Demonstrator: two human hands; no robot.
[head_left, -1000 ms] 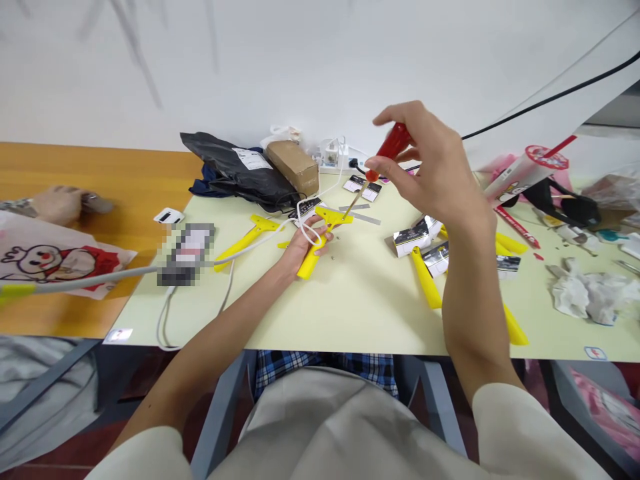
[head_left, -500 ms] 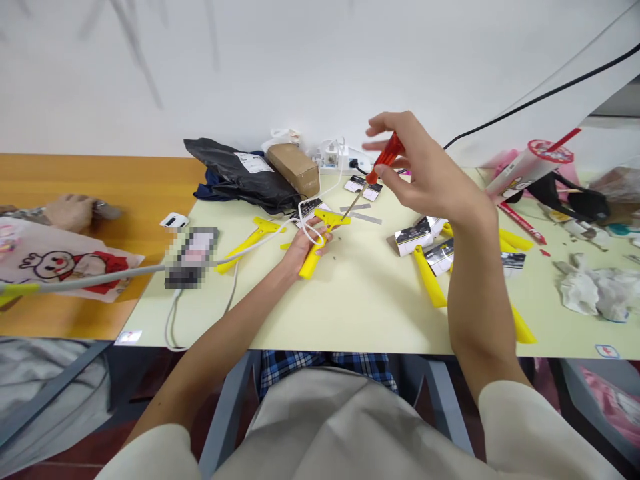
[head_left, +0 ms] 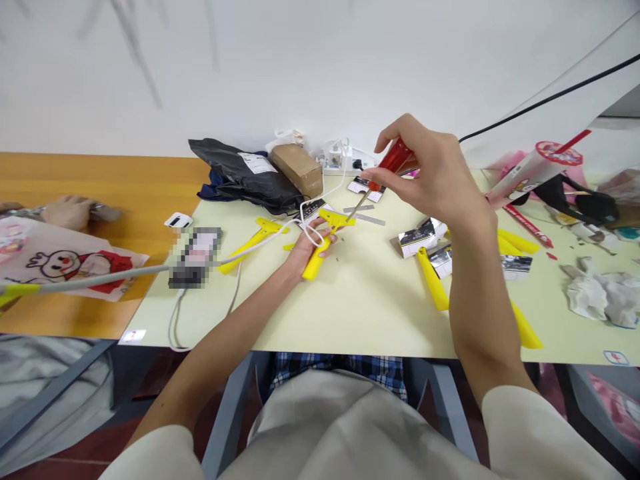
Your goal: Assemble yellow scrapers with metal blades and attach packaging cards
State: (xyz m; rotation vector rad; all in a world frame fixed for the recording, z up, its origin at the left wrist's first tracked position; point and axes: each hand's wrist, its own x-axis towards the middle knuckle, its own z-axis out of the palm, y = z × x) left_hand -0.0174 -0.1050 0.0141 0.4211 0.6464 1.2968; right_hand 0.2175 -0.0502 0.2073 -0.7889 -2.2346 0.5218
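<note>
My left hand (head_left: 304, 250) is closed around the handle of a yellow scraper (head_left: 314, 264), whose wide head points away from me. In my right hand (head_left: 425, 163) is a screwdriver with a clear red handle (head_left: 396, 157), pinched by thumb and fingers. The screwdriver slants down to the left, and its tip meets the scraper's head; the screw itself is too small to make out. Behind the head lie two thin metal blades (head_left: 371, 219). Another yellow scraper (head_left: 257, 241) lies left of my left hand. A white cable (head_left: 313, 230) loops in front of the held scraper.
More yellow scrapers (head_left: 433, 283) and black-and-white cards (head_left: 417, 240) lie near my right forearm. A black plastic parcel (head_left: 245, 175) and a cardboard box (head_left: 299, 170) sit at the back. A cup with a straw (head_left: 537, 170) and crumpled tissue (head_left: 590, 293) are at right. Another person's hand (head_left: 70, 212) rests far left.
My right hand has shifted its fingers on the screwdriver handle, with the thumb and forefinger now closer around it. The scraper stays in my left hand; the view has shifted slightly.
</note>
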